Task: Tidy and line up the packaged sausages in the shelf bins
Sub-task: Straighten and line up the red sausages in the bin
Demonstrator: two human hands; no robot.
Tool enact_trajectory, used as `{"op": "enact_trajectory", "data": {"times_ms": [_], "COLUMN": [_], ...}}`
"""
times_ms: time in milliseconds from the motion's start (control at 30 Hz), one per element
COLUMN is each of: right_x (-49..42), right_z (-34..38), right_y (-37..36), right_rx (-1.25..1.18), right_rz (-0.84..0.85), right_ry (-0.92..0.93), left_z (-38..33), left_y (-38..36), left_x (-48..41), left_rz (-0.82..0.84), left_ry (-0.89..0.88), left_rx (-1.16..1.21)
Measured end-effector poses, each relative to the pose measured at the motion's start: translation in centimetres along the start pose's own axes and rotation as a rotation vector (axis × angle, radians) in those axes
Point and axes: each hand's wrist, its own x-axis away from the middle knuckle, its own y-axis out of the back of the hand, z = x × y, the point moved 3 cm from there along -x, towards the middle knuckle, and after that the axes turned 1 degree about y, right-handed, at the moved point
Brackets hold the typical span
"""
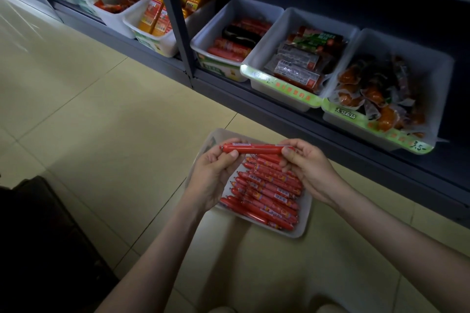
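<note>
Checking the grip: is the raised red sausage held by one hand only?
No, the left hand and the right hand each grip one end of the red sausage.

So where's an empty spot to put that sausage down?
The floor bin is packed with sausage rows; only its far end, under the held sausage, looks bare. On the shelf, the bin of red and black sausages has room by its back wall, like the bin beside it. The rightmost bin is heaped full.
</note>
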Motion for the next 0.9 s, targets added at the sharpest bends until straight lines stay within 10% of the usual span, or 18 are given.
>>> {"op": "enact_trajectory", "data": {"times_ms": [500,900], "right_x": [1.2,-0.1], "right_z": [1.6,1.0], "right_y": [0.2,0.8], "right_rx": [-0.083,0.003], "right_rz": [0.140,-0.113], "right_ry": [0.096,0.113], "left_z": [-1.1,-1.8], "left_y": [1.9,2.4], "left_x": [0.1,0.1], "left_rz": [-0.203,-0.105], "left_ry": [-0.004,-0.109], "left_rx": [0.126,-0.096]}}
